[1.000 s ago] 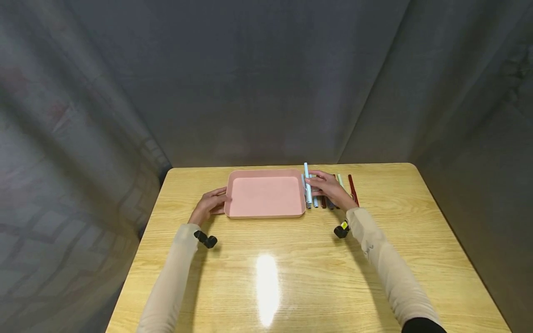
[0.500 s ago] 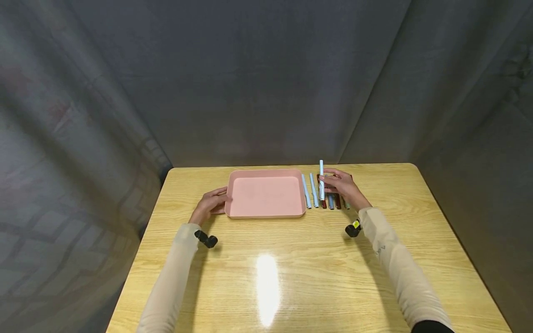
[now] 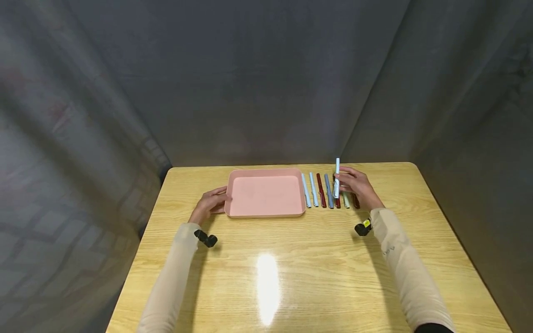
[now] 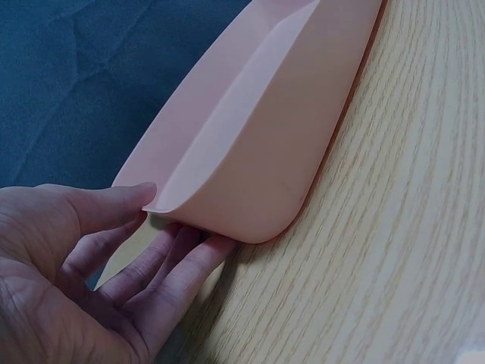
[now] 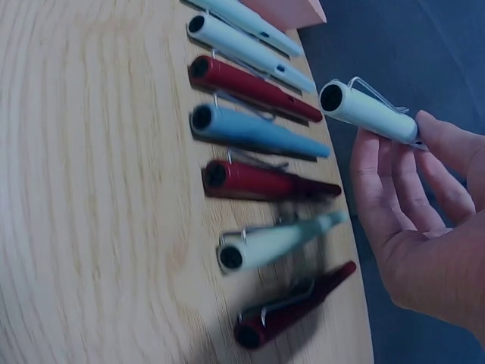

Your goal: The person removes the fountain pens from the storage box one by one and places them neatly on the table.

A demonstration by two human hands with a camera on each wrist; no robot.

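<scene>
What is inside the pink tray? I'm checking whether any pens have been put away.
The pink tray shows only its bare pink floor; no pen lies in it. The near wall hides a thin strip of the floor. Seven pens lie on the table beside it.

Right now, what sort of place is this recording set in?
Probably a staged recording booth, not a lived-in room: a wooden table enclosed by grey curtain on all sides, bearing only a pink tray and a neat row of pens.

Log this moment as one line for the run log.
left hand: touches pink tray edge | right hand: holds pale pen raised over pen row | tray: nothing inside
</scene>
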